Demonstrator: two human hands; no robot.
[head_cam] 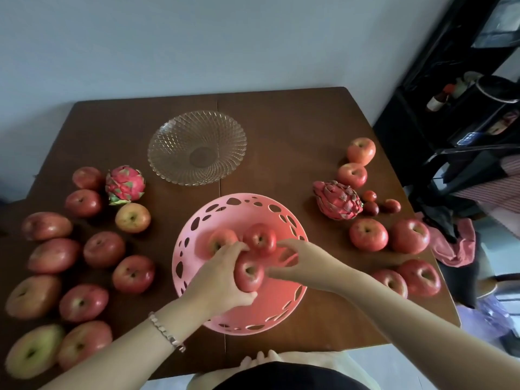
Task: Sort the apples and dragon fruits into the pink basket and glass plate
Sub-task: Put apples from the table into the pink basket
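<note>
The left hand (pixel 222 280) was closed around an apple (pixel 249 274), fingers curled over its far side and thumb under its near side, holding it just inside the pink basket (pixel 197 220), low over the basket floor. Two more apples (pixel 260 239) lay in the basket just beyond it, one touching the fingertips. The right hand (pixel 292 261) hovered open over the basket's right half, fingers spread and holding nothing, close beside the held apple.

An apple looked firm, smooth and fairly heavy for its size; its waxy skin could slip, so a full wrap around the widest part, as here, seemed the safe hold, and it likely bruises if dropped onto the others.

The glass plate (pixel 197 147) stood bare toward the worktop's far edge. One dragon fruit (pixel 125 184) lay near the left edge among loose apples, another (pixel 337 199) near the right edge. Their scales looked soft and easy to tear, so cupping the body would probably serve better than pinching.
</note>
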